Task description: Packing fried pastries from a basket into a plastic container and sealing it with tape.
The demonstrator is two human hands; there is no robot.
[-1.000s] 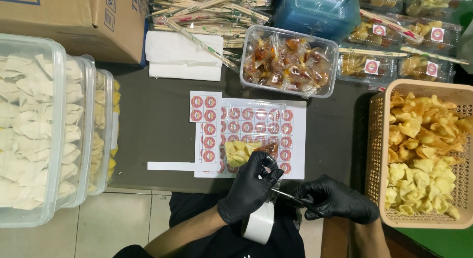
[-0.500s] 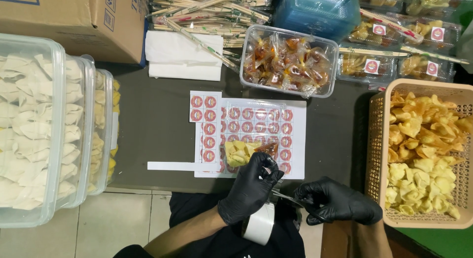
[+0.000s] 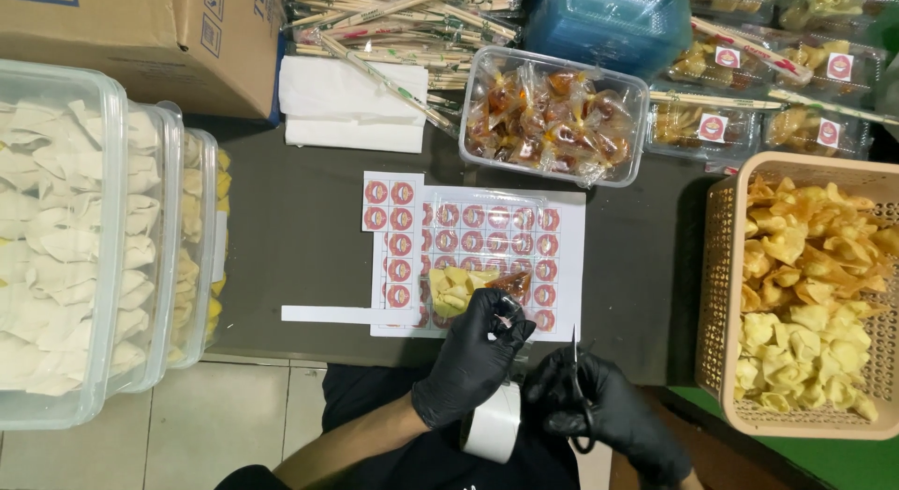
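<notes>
Head view: nearest the camera, a roll of white tape [image 3: 493, 424] is seen just below the two black-gloved hands. The right hand [image 3: 609, 413] is closed around a pair of scissors [image 3: 575, 382], whose blades point up and away from the body. Just beside it, the left hand [image 3: 471, 357] is curled over the near edge of a small clear packet of yellow chips [image 3: 457, 289]; its fingers [image 3: 506, 317] are pinched shut on the packet's end, where a little red sauce sachet shows. The packet is laid on a sheet of round red stickers [image 3: 487, 242] spread on the dark desk [image 3: 290, 228]. A cut white strip [image 3: 337, 314] is lying at the sheet's near left corner. To the left, clear tubs of pale wrappers [image 3: 56, 228] are stacked side by side; to the right, a tan basket of fried chips [image 3: 805, 284] is set. Farther off, a clear tub of sauce sachets [image 3: 552, 116], folded white napkins [image 3: 351, 106], wrapped chopsticks [image 3: 403, 13], a cardboard box [image 3: 140, 31], a blue stack of containers [image 3: 609, 17] and sealed packed boxes [image 3: 749, 116] are arranged.
</notes>
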